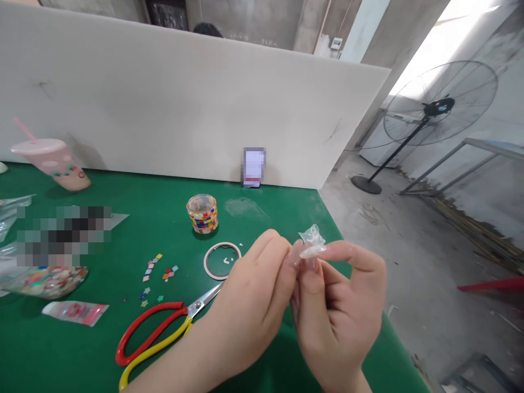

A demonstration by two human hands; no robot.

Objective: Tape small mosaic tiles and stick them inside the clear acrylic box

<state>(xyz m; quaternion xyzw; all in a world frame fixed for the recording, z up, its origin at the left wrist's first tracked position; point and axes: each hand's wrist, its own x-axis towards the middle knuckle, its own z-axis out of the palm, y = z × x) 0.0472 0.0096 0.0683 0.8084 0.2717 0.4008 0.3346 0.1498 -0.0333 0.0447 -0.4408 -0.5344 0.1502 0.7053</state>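
Over the front of the green table, my hands meet at the fingertips. A small crumpled piece of clear plastic [313, 236] sticks up between them. My right hand [341, 300] pinches it with the thumb and a bent index finger. The fingers of my left hand [260, 289] are closed and pressed against the same spot; whether they grip the plastic too is hard to see. Just left of my left hand lies a thin tape ring [206, 263] with white scraps inside. Scissors [149, 349] with red and yellow handles lie partly under my left forearm.
A small glass jar [203, 221] covered in coloured tiles stands behind the ring. Loose tiles [150, 265], a pink tube [77, 313] and a bag of colourful pieces [53, 281] lie left. A pink cup [57, 164] and a phone [253, 168] stand near the white board [164, 103].
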